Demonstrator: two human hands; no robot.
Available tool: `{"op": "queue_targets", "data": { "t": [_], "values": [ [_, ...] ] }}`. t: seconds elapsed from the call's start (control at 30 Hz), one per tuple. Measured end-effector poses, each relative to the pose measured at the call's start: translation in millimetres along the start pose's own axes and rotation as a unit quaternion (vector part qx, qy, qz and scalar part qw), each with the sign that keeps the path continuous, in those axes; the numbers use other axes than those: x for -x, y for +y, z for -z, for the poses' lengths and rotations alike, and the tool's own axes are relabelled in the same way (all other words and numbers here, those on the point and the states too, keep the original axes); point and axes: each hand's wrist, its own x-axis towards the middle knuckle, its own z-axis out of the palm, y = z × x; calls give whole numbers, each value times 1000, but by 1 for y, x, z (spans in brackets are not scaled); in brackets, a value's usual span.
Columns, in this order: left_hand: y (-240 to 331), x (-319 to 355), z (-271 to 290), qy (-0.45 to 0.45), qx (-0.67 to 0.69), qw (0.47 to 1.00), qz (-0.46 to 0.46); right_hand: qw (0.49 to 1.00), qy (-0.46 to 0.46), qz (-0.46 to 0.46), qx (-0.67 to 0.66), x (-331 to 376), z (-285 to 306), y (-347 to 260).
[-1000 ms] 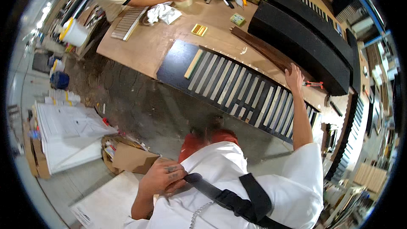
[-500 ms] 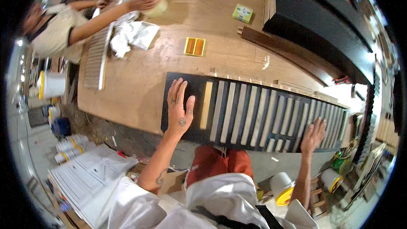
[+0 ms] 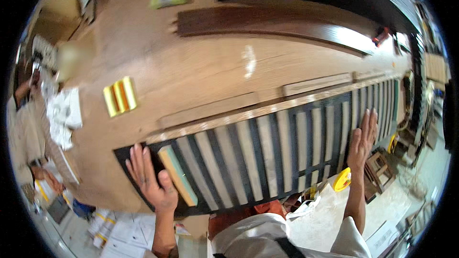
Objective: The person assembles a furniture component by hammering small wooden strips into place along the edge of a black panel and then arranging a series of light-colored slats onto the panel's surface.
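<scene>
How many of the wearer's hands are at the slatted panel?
2. The left hand is over the black left end of the slatted panel, beside the green-edged strip; the right hand is over the slats toward the right. Both show clearly.

The long black panel [image 3: 278, 155] lies flat along the near edge of the brown table [image 3: 201, 76], its right end farther up. Parallel grey-beige strips [image 3: 265, 157] cross its face, some shorter, with a yellow-and-green strip [image 3: 178, 176] near its left end.
</scene>
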Motion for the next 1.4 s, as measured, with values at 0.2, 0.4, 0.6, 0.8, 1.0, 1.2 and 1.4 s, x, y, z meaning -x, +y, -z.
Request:
{"op": "queue_targets", "data": {
  "t": [0.2,0.4,0.6,0.8,1.0,1.2,1.4],
  "values": [
    [14,6,2,-17,-46,999,7,999,2,-40,-36,1,10,-6],
    [6,9,-5,-14,-90,996,2,996,-20,-73,-39,4,17,-4],
    [-12,20,-14,20,-100,995,10,990,-56,-77,-104,-5,23,-6],
    [-10,16,-9,70,33,995,-59,996,26,-42,-69,5,19,-10],
    [-6,9,4,25,60,997,-29,993,114,10,12,14,-15,-1],
    [67,68,143,23,405,906,119,992,118,46,9,24,-41,10],
    [139,224,422,307,259,892,-208,990,118,68,-45,39,2,-77]
  ]
}}
